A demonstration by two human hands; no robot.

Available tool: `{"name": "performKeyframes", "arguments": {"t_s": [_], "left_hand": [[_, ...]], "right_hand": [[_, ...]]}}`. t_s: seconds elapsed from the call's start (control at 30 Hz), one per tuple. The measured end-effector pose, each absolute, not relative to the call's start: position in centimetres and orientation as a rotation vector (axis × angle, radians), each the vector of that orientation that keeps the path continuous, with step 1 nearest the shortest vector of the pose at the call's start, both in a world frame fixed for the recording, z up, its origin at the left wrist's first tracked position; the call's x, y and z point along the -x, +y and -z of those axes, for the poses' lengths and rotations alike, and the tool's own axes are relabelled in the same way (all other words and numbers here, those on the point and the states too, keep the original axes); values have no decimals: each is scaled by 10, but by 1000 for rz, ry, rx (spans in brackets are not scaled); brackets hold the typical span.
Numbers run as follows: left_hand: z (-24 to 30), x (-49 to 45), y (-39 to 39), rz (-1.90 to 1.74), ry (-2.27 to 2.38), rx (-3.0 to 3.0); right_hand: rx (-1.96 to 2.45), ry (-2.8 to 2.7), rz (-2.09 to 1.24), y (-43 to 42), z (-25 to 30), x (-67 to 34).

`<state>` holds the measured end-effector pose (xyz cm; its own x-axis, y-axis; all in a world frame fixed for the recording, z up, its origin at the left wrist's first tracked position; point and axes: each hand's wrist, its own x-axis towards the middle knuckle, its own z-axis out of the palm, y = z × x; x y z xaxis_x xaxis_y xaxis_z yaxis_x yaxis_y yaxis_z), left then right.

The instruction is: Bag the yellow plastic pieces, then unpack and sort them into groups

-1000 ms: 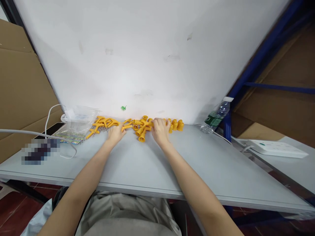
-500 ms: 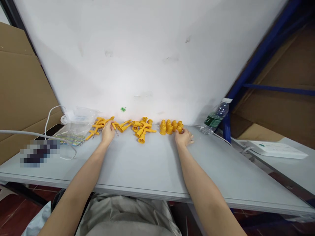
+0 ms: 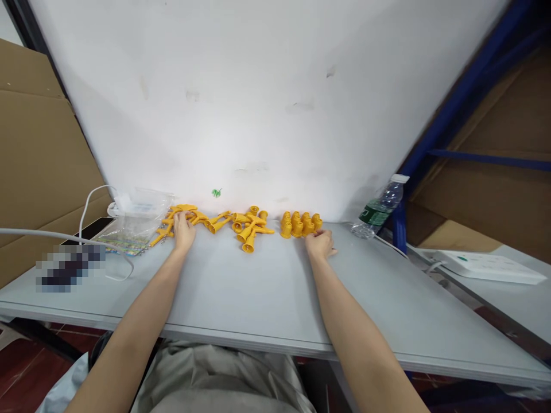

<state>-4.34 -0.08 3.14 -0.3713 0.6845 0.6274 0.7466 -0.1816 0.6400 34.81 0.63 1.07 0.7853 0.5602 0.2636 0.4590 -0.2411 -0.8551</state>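
Note:
My left hand (image 3: 184,234) is at the yellow branched pieces (image 3: 161,234) on the left, its fingers curled down onto one of them. Small metal bits lie by these pieces. To the right, my right hand (image 3: 321,244) is closed at the near right corner of a block of upright yellow cup-shaped pieces (image 3: 297,228), its fingertips on one cup and partly hiding it. Between my hands lies a loose heap of yellow pieces with flared, hollow ends (image 3: 247,246), some on their sides.
A clear plastic bottle with a green label (image 3: 373,213) leans at the right back. On the left are clear plastic bags (image 3: 127,232), a white cable (image 3: 81,215) and a cardboard box (image 3: 38,149). A white power strip (image 3: 491,267) lies far right. A white panel (image 3: 258,115) stands behind.
My left hand has moved slightly left and down among the branched pieces. My right hand has shifted slightly toward me, showing more of the cup at the back right.

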Motion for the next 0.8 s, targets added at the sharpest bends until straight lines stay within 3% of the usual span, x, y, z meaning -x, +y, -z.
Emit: {"name": "performKeyframes", "arguments": {"t_s": [0.47,0.8], "left_hand": [[-22,67,16,1391,-2215,1764],[-79,110,-25,1142,-2454,1467]], "right_hand": [[1884,-810,-119,2,-15,-345],[1903,-792,-120,2,-15,-345]]}}
